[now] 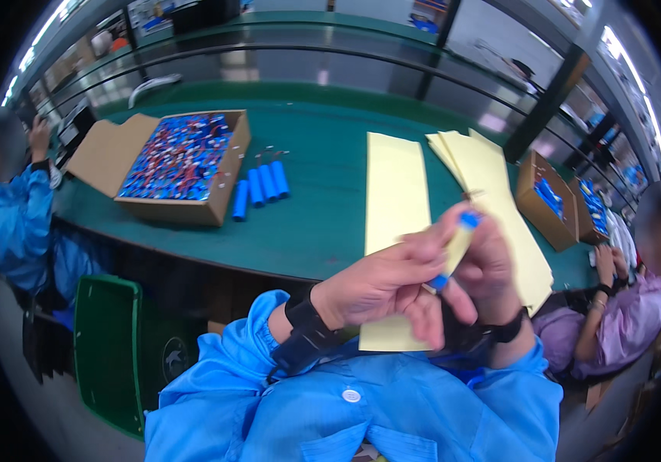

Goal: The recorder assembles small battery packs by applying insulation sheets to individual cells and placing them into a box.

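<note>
My left hand (392, 281) and my right hand (491, 262) meet above the table's front edge, both closed around a blue cylindrical battery pack (466, 220). A pale yellow label (456, 250) covers the middle of the pack, leaving blue at both ends. Thin wires seem to stick out of its upper end, though motion blurs them. Beneath my hands lies a long pale yellow label sheet (397, 185), partly hidden by them. To its right is a fanned stack of similar yellow sheets (511, 231).
On the green table (315, 223), several blue battery packs (269, 182) lie beside a cardboard box (180, 212) full of wired packs. Two smaller boxes (550, 219) hold blue packs at right. A green bin (107, 354) stands lower left. People sit at both sides.
</note>
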Available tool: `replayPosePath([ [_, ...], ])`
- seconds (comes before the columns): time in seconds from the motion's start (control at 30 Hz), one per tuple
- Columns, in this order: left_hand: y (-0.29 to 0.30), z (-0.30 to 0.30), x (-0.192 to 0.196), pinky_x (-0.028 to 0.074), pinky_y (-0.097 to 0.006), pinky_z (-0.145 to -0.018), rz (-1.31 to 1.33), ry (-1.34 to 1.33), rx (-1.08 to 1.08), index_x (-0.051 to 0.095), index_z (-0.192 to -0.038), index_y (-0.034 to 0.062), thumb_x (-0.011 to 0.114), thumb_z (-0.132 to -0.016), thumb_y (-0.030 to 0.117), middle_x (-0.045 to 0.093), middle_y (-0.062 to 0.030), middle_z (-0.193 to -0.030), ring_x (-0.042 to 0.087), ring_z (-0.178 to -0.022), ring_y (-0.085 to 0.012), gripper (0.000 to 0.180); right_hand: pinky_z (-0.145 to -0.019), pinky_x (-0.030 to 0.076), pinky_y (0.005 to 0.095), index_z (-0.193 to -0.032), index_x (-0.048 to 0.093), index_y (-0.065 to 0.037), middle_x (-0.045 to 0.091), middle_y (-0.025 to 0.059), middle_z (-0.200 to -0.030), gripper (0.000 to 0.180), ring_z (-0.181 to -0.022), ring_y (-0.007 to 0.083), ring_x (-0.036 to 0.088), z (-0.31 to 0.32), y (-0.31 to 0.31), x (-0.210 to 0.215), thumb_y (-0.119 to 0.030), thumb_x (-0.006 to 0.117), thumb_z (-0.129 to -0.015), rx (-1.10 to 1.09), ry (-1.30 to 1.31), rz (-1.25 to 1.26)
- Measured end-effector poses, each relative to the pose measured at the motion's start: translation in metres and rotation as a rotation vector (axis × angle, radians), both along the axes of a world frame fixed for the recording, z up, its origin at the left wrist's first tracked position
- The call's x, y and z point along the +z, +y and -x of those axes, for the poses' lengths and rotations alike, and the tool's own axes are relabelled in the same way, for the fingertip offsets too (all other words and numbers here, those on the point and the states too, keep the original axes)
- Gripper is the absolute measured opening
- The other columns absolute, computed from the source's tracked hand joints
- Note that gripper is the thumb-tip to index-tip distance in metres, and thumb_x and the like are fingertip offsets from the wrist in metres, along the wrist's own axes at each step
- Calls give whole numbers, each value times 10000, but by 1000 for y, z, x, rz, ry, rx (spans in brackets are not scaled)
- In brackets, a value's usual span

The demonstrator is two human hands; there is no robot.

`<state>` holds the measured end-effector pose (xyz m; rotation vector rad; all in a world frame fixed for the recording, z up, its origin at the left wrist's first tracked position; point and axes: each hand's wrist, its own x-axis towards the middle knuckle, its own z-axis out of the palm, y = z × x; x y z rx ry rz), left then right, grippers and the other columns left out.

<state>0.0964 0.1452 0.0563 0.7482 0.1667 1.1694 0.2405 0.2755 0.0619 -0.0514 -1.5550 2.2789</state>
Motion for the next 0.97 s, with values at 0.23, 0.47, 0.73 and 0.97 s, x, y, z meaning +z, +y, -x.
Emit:
replayPosePath([
  [0.23, 19, 98, -22, 476, -450, -615, 21, 2165, 1560, 581, -804, 10, 514, -885, 218, 549, -176, -745, 576, -710, -366, 233, -776, 474, 430, -1015, 581, 25, 631, 181, -893, 259, -856, 359, 614, -142, 260, 1, -174, 464, -897, -1621, -957, -1517],
  [0.47, 45, 150, -58, 524, -420, -663, 281, 2616, 1354, 609, -828, -11, 611, -817, 305, 591, -173, -847, 622, -818, -328, 317, -856, 451, 499, -1021, 602, -43, 567, 212, -1111, 251, -1026, 399, 552, -190, 292, -46, -208, 471, -886, -1348, -1606, -1529],
  [0.73, 44, 117, -20, 504, -331, -559, 226, 1593, 1380, 483, -923, 8, 472, -936, 258, 594, -114, -746, 630, -659, -205, 250, -800, 484, 306, -1030, 654, -43, 658, 132, -994, 227, -936, 224, 625, -70, 158, -2, -95, 605, -814, -864, -611, -1304],
  [0.97, 61, 67, -59, 440, -245, -790, 154, 1093, 935, 499, -990, 15, 492, -926, 150, 621, -88, -912, 573, -843, -130, 150, -744, 494, 315, -1059, 631, -5, 652, 116, -979, 332, -862, 222, 629, 62, 55, -19, -143, 674, -761, -339, -855, -1286],
])
